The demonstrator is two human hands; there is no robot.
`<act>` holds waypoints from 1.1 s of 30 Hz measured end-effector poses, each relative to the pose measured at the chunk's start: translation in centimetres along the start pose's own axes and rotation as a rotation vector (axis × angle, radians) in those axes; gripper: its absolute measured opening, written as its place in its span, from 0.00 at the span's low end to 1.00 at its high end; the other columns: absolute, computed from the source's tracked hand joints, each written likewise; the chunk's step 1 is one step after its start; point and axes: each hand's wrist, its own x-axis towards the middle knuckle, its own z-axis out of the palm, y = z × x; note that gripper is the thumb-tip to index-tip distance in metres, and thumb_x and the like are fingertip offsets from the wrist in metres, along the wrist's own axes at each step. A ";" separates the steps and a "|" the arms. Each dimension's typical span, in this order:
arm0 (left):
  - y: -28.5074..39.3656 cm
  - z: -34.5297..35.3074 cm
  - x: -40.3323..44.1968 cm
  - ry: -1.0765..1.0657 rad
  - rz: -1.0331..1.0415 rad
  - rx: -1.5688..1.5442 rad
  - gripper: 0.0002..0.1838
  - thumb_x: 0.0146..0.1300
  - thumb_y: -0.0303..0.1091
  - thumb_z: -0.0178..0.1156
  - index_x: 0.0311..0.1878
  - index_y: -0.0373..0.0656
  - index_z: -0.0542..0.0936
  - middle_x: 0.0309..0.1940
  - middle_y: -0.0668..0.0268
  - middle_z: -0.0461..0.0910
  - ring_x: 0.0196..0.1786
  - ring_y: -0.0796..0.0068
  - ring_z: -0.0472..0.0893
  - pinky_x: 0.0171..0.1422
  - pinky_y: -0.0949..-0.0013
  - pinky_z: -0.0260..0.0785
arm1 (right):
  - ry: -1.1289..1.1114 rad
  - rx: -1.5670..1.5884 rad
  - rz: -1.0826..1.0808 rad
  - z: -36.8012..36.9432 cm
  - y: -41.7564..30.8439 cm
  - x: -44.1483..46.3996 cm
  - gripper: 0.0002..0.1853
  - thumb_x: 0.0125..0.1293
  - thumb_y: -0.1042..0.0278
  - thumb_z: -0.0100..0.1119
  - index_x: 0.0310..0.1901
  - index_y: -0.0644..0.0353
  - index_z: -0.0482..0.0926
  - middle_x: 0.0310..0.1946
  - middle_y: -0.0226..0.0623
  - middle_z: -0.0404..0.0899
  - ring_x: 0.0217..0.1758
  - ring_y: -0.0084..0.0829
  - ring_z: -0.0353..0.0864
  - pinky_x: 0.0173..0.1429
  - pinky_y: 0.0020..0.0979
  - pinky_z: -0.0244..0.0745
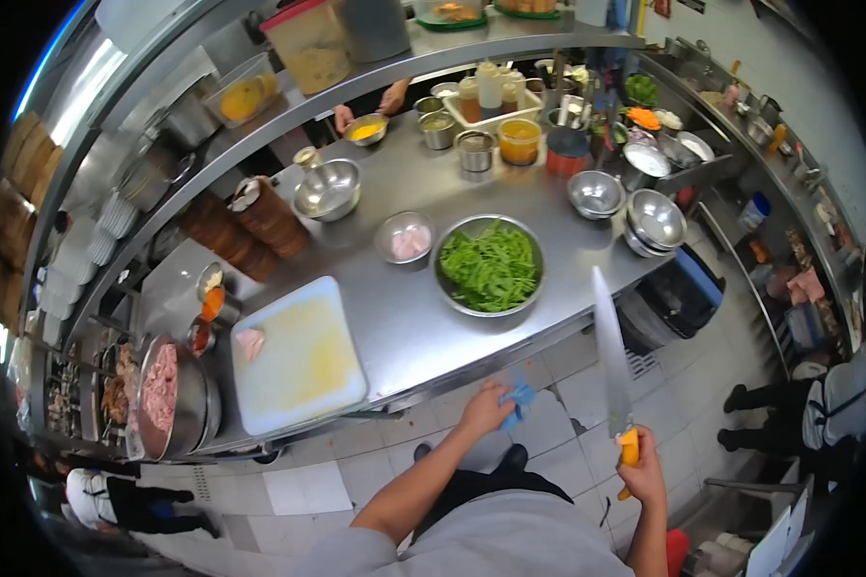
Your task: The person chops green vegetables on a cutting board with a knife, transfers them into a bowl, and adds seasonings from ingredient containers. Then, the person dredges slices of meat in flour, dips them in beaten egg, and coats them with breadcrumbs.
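My right hand [642, 467] is wrapped round the yellow handle of a large kitchen knife [610, 351], its long blade pointing up past the table's front edge. A crumpled blue cloth [519, 404] is bunched in my left hand [489, 408], held low in front of my body. Both hands are over the floor, apart from each other. On the steel table, a white cutting board [327, 327] carries a yellow stain and a small piece of pale pink meat [250, 342]. Nearer the middle stands a bowl of green leaves [489, 266], with a smaller bowl of pale meat [405, 238] beside it.
A big pot of minced meat [161, 389] stands at the left. Metal bowls [656, 220] are stacked at the right end, above a dark bin [678, 298]. Across the table, another person's hands [393, 98] are near a bowl of yellow food [367, 129]. Other people stand at both sides.
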 end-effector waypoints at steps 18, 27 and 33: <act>10.5 -13.9 -9.0 -0.050 0.267 0.548 0.19 0.42 0.38 0.74 0.37 0.46 0.78 0.33 0.66 0.77 0.46 0.61 0.77 0.47 0.58 0.63 | -0.984 -0.924 -0.455 16.3 -15.0 9.0 0.17 0.57 0.65 0.61 0.48 0.58 0.72 0.34 0.53 0.81 0.39 0.55 0.81 0.44 0.47 0.75; 0.4 -20.6 -10.2 -0.141 0.218 0.413 0.20 0.46 0.40 0.74 0.44 0.48 0.82 0.37 0.62 0.81 0.44 0.56 0.80 0.49 0.56 0.70 | -0.991 -1.015 -0.462 8.6 -18.1 11.7 0.17 0.58 0.61 0.64 0.47 0.54 0.73 0.34 0.44 0.81 0.40 0.49 0.81 0.41 0.45 0.75; -5.4 -28.7 -1.3 -0.231 0.016 0.158 0.18 0.48 0.44 0.74 0.40 0.44 0.87 0.42 0.57 0.80 0.45 0.62 0.81 0.53 0.65 0.72 | -0.726 -0.441 0.086 -2.8 -18.8 11.7 0.14 0.62 0.75 0.67 0.44 0.60 0.71 0.33 0.34 0.85 0.24 0.17 0.79 0.26 0.20 0.72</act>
